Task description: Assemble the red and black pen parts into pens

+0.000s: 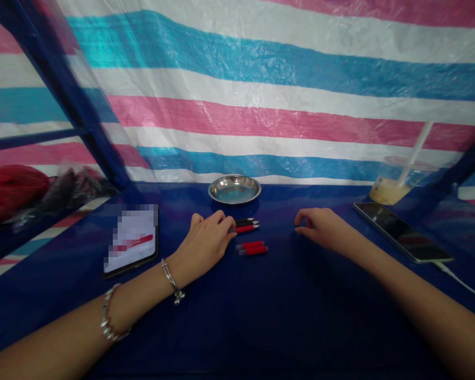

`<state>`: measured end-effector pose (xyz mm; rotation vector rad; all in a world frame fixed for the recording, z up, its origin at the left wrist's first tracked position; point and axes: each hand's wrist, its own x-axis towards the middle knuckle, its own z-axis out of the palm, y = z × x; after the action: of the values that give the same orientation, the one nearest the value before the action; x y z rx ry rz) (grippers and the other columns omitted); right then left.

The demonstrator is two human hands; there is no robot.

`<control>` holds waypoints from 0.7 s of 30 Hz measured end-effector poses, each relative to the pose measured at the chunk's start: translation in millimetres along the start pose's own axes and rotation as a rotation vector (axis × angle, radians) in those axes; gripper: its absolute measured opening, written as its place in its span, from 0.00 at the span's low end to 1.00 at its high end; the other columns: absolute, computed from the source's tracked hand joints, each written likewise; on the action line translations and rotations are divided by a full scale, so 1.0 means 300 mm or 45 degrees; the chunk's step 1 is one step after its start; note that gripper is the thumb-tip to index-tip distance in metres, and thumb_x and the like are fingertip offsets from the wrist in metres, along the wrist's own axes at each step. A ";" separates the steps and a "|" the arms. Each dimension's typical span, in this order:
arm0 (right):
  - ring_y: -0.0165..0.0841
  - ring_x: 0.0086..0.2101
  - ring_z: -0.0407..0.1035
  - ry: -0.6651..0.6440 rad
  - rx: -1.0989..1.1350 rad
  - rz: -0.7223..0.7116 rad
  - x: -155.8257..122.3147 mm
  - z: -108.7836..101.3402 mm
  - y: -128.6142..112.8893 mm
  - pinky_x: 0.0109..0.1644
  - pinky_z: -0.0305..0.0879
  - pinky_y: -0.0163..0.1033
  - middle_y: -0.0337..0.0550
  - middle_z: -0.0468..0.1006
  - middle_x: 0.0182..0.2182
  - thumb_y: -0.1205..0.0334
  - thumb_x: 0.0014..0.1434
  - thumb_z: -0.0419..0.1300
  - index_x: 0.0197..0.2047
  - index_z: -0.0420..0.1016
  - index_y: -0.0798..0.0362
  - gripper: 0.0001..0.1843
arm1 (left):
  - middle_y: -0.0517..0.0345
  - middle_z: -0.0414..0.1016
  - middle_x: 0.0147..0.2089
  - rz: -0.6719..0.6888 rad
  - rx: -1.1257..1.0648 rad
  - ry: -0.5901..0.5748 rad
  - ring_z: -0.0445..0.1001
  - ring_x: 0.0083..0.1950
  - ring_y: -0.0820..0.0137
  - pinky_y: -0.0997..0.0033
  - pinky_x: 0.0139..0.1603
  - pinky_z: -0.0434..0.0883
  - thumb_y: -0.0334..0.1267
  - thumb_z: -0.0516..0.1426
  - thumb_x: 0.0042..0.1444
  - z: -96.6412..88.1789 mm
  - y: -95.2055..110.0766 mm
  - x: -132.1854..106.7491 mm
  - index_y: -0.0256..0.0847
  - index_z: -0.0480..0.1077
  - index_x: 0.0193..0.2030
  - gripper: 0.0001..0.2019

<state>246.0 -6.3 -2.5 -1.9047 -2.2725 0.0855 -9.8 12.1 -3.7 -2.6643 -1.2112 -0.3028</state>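
My left hand is closed at the left ends of a small bundle of pens, thumb and fingers pinched around them. A red pen lies nearest me, with black pens just behind it; their silver tips point right. The covered ends are hidden by my fingers. Just in front of the bundle, two short red pen barrels with greyish left ends rest side by side on the blue table. Off to the right, my right hand hovers or rests low over the table, fingers curled, thumb and forefinger apart, holding nothing.
A shallow metal dish sits at the back edge. On the left leans a lit phone; on the right lies a dark phone with a white cable. Behind it stands a plastic cup with a straw. Striped sheeting hangs behind.
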 end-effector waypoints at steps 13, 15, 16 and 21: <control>0.31 0.29 0.66 0.046 0.057 -0.070 -0.008 -0.006 -0.019 0.32 0.56 0.34 0.43 0.72 0.29 0.61 0.52 0.53 0.33 0.71 0.53 0.08 | 0.59 0.63 0.37 0.032 -0.092 0.007 0.64 0.35 0.69 0.68 0.35 0.51 0.36 0.47 0.58 0.013 -0.006 0.004 0.40 0.61 0.40 0.05; 0.32 0.30 0.66 0.046 0.066 -0.076 -0.008 -0.007 -0.020 0.33 0.57 0.34 0.43 0.72 0.29 0.61 0.52 0.53 0.34 0.71 0.53 0.08 | 0.59 0.63 0.37 0.020 -0.094 0.018 0.64 0.35 0.69 0.68 0.35 0.51 0.36 0.47 0.58 0.016 -0.008 0.004 0.40 0.61 0.40 0.06; 0.32 0.29 0.66 0.043 0.067 -0.074 -0.008 -0.007 -0.020 0.32 0.57 0.34 0.43 0.72 0.29 0.61 0.52 0.53 0.34 0.71 0.53 0.08 | 0.59 0.63 0.37 0.013 -0.097 0.023 0.64 0.35 0.69 0.68 0.35 0.51 0.36 0.47 0.58 0.017 -0.009 0.004 0.40 0.61 0.40 0.06; 0.32 0.30 0.66 0.043 0.062 -0.057 -0.008 -0.007 -0.024 0.33 0.57 0.35 0.44 0.72 0.30 0.62 0.52 0.53 0.33 0.71 0.53 0.08 | 0.59 0.63 0.36 0.006 -0.116 0.024 0.64 0.34 0.70 0.68 0.34 0.50 0.37 0.48 0.58 0.015 -0.010 0.005 0.40 0.63 0.38 0.06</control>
<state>239.8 -10.1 0.5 -1.8164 -2.2685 0.1014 -10.8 16.2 -7.5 -2.7339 -1.2132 -0.3908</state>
